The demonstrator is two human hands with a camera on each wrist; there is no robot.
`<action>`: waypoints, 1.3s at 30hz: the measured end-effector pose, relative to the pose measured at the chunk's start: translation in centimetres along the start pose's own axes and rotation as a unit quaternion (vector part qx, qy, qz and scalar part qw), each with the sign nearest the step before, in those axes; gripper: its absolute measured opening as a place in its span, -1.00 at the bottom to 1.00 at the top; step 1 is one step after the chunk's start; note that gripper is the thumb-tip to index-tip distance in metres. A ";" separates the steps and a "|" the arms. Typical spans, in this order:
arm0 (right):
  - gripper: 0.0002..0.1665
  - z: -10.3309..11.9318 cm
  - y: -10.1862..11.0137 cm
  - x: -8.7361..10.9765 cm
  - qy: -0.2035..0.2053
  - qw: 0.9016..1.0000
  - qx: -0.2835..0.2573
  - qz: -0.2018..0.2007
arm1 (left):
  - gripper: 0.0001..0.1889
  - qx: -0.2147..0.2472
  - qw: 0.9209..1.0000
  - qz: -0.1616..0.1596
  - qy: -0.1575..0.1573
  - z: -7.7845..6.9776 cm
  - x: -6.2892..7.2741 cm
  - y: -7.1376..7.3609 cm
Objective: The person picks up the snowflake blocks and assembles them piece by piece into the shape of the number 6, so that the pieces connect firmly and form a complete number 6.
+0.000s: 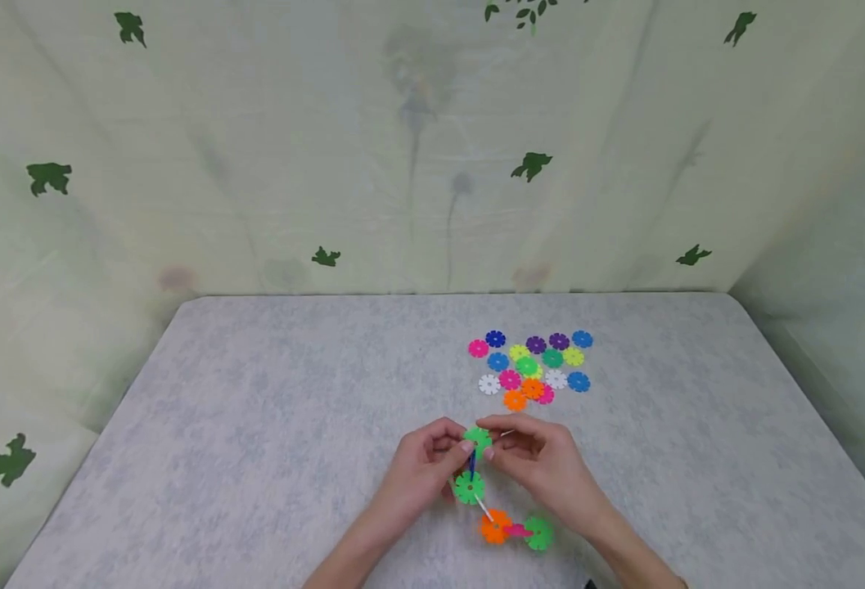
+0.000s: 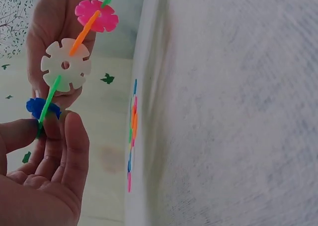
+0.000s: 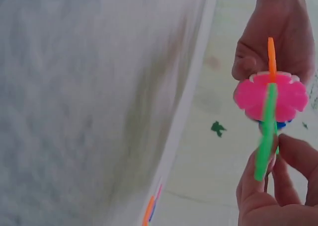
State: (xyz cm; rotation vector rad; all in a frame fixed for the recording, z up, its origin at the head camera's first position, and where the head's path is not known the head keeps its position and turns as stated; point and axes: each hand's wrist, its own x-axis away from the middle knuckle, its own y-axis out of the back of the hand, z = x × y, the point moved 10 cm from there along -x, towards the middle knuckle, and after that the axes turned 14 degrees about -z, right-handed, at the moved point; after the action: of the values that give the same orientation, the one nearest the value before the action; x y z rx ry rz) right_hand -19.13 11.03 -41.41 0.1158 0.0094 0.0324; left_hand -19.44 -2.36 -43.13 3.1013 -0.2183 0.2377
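Flower-shaped plastic discs with slotted rims form a linked chain, held up in front of me. At its top is a green disc (image 1: 479, 442), joined to an edge-on dark blue disc (image 2: 42, 108). Below come another green disc (image 1: 469, 488), a white disc (image 2: 65, 65), an orange disc (image 1: 496, 527), a pink disc (image 3: 271, 96) and a last green disc (image 1: 539, 533). My left hand (image 1: 421, 466) pinches the chain near the blue disc; its exact hold is partly hidden. My right hand (image 1: 542, 462) pinches the top green disc from the right.
Loose discs in several colours lie beyond my hands, among them a white disc (image 1: 488, 384), an orange disc (image 1: 515, 400) and a purple disc (image 1: 559, 341). They rest on a grey cloth-covered table (image 1: 255, 425). A pale patterned curtain (image 1: 292, 164) hangs behind and at both sides.
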 end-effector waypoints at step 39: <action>-0.77 -3.8 6.5 -10.0 0.079 0.934 0.342 0.062 | -0.69 0.066 0.997 -0.022 0.032 0.2 -0.2 1.3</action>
State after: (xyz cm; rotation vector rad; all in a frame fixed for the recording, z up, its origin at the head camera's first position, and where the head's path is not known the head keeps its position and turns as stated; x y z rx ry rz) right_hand -29.36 17.56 -44.36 0.8122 0.1765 0.1658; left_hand -19.85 -3.67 -43.33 3.2189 -0.1391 0.3646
